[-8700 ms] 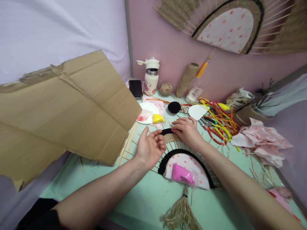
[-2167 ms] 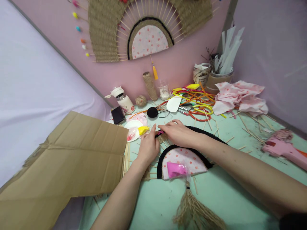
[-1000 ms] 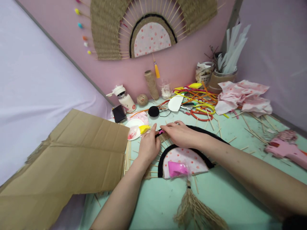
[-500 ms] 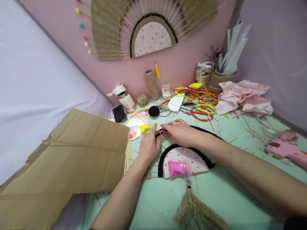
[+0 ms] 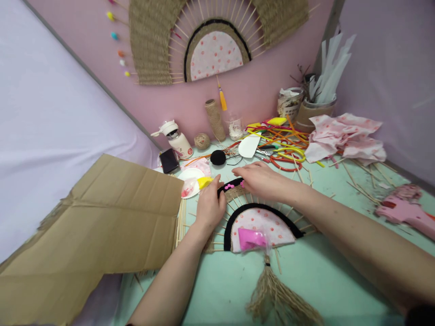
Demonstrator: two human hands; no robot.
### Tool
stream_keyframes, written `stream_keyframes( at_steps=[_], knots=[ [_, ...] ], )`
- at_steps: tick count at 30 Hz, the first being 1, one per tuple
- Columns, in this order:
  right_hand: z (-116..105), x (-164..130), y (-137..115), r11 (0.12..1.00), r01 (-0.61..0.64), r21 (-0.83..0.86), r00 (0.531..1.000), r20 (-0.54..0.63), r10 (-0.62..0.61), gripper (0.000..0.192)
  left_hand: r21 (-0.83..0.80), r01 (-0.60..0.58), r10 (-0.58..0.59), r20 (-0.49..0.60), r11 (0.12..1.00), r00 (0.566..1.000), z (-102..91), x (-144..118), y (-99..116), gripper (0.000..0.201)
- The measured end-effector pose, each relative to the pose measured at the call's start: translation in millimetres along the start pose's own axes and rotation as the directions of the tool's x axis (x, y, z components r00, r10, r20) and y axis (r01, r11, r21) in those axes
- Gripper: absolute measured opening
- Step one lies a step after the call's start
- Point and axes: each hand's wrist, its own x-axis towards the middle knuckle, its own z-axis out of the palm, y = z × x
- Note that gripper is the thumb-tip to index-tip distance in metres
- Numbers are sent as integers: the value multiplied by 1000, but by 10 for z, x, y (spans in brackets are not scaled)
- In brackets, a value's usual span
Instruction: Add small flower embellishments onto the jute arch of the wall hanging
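- Midway, by the look of it: pressed flat on the fan [image 5: 261,222] with both hands, at the top of its arc, on the green table [image 5: 326,271].
- Left hand [image 5: 210,206] laid palm-down on the sticks [image 5: 217,226], thumb up against the end of the black band [image 5: 231,185]; whether anything was pinched under the palm could not be told.
- Right hand [image 5: 263,179] spread over the band's other end, fingers loosely curled and pressing, closed round nothing visible.
- Finished already, judging from the lay: dotted half-circle [image 5: 272,224] edged in black, tassel [image 5: 275,299] tied below, small woven patch [image 5: 238,194] begun, a few pink dots [image 5: 231,185] set on the band.
- Left bare: most of the sticks, against the fully woven fan on the wall [image 5: 217,40].
- Pink packet [image 5: 249,238] lying on the half-circle.
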Motion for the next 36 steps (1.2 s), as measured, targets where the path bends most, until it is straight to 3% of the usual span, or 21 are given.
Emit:
stream_keyframes(
  at_steps=[3,7,14,21,36],
  knots=[
    [-34,10,21,996,-47,-70,999,9,47,31,39,-12,15,-67,999,998,-4,6,-4,40],
    [-39,14,0,994,-58,-93,997,35,62,25,138,-13,20,-51,990,998,15,11,-13,29],
    [104,151,-80,991,-93,-96,993,68,100,24,227,-49,23,115,973,993,77,7,-31,41],
    [238,284,-216,979,-153,-138,986,39,160,28,272,-79,26,193,959,981,110,-1,-38,43],
    [364,205,-123,983,-177,-43,984,-8,177,18,243,-82,41,167,967,985,162,-16,-67,45]
  ],
)
